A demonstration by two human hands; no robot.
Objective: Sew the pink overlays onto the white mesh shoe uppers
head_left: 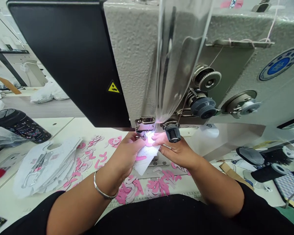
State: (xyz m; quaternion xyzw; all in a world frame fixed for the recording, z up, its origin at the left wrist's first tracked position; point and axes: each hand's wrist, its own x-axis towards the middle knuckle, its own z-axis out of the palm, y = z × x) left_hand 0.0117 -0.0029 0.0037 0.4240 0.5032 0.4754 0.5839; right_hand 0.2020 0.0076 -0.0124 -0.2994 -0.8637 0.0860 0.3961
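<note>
Under the lit needle of a sewing machine (pixel 134 42) lies a small white fabric piece (pixel 145 164) with a pink curved patch (pixel 140 158) on it. My left hand (pixel 127 148) grips the fabric's left side, thumb on top near the presser foot (pixel 142 132). From the right, my right hand (pixel 175 148) pinches the fabric's edge close to the needle, its fingertips by a pink patch in the bright light. The needle tip is lost in the glare. Loose pink and white curved cut-outs (pixel 158 187) lie around and in front of both hands.
A stack of white cut pieces (pixel 51 163) with scissors-like tools (pixel 38 164) on top sits at left, near a black tumbler (pixel 21 125). Thread spools (pixel 269 174) and a phone-like patterned item (pixel 289 189) are at right. The machine head overhangs the hands.
</note>
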